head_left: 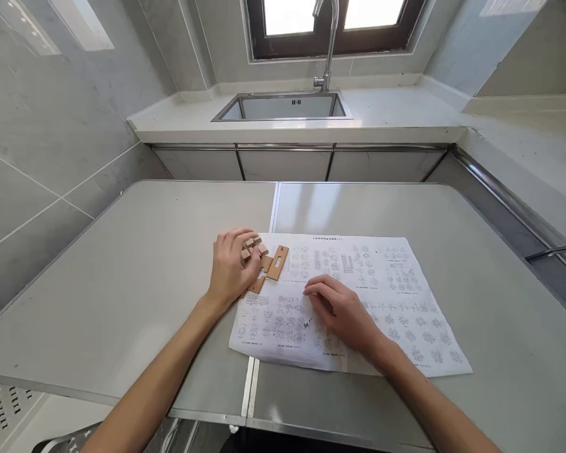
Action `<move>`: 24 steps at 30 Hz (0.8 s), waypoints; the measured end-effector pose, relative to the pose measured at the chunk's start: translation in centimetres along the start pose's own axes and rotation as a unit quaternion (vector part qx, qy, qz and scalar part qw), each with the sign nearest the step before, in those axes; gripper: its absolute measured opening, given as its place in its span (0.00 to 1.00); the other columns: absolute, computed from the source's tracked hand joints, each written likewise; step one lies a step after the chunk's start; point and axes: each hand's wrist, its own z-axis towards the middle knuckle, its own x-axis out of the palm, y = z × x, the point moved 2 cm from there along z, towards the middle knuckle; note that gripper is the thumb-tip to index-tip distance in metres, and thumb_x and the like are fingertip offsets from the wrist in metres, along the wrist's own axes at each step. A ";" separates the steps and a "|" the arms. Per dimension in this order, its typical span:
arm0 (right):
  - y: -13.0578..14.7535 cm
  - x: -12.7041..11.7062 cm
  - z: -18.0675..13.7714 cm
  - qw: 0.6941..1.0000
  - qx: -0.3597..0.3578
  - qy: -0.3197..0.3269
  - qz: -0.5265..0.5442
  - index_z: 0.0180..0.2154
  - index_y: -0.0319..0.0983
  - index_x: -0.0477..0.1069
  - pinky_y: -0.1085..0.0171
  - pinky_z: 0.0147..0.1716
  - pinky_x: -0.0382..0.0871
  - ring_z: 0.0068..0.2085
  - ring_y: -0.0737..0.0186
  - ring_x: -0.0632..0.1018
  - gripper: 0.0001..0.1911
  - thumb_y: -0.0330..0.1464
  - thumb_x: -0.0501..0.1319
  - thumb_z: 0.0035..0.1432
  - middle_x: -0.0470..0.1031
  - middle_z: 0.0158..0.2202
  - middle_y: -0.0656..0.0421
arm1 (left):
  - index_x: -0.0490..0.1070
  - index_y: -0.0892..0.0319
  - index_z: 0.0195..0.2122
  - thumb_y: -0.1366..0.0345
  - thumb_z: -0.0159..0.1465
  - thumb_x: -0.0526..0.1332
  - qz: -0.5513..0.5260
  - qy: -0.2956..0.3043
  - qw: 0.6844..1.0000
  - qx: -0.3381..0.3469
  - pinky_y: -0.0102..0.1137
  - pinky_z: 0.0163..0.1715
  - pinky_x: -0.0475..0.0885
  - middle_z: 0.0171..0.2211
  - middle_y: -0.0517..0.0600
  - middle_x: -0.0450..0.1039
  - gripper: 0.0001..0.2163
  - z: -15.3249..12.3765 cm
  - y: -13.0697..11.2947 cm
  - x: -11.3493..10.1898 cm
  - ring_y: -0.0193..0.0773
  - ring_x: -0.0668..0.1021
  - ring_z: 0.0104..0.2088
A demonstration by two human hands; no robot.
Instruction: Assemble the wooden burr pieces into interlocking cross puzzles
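A large white instruction sheet printed with many small diagrams lies on the grey table. At its top left corner sits a small pile of light wooden puzzle pieces, one a flat slotted strip. My left hand rests over the pile, fingers curled on the pieces; whether it grips one I cannot tell. My right hand lies flat on the sheet, fingertips pointing left at the diagrams, holding nothing.
The table is made of two panels joined by a metal seam. Beyond it runs a white counter with a steel sink and a tall tap under a window. Tiled walls stand on both sides.
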 end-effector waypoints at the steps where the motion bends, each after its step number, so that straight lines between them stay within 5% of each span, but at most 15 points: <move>1: 0.0 0.0 0.0 1.000 0.001 0.000 0.001 0.44 0.43 0.74 0.56 0.39 0.80 0.42 0.54 0.83 0.10 0.26 0.55 0.73 0.81 0.47 0.52 | 0.72 0.54 0.54 0.63 0.71 0.62 0.013 0.004 1.000 -0.019 0.53 0.62 0.69 0.57 0.56 0.77 0.11 0.1 0.6 0.0 0.54 0.74 0.60; 11: 0.1 0.3 0.0 1.000 0.016 0.003 0.006 0.44 0.43 0.74 0.56 0.38 0.80 0.42 0.54 0.82 0.10 0.29 0.54 0.75 0.80 0.47 0.51 | 0.60 0.50 0.68 0.46 0.68 0.66 -0.038 0.157 0.980 -0.111 0.55 0.67 0.66 0.73 0.58 0.61 0.32 -0.6 4.3 0.8 0.58 0.66 0.71; 24: -0.1 0.4 -0.1 0.999 0.036 0.009 0.034 0.44 0.44 0.75 0.57 0.36 0.81 0.40 0.54 0.83 0.09 0.31 0.55 0.76 0.80 0.47 0.52 | 0.63 0.52 0.67 0.45 0.67 0.67 -0.095 0.183 0.967 -0.151 0.50 0.62 0.73 0.62 0.57 0.72 0.31 -0.8 5.1 0.9 0.55 0.76 0.61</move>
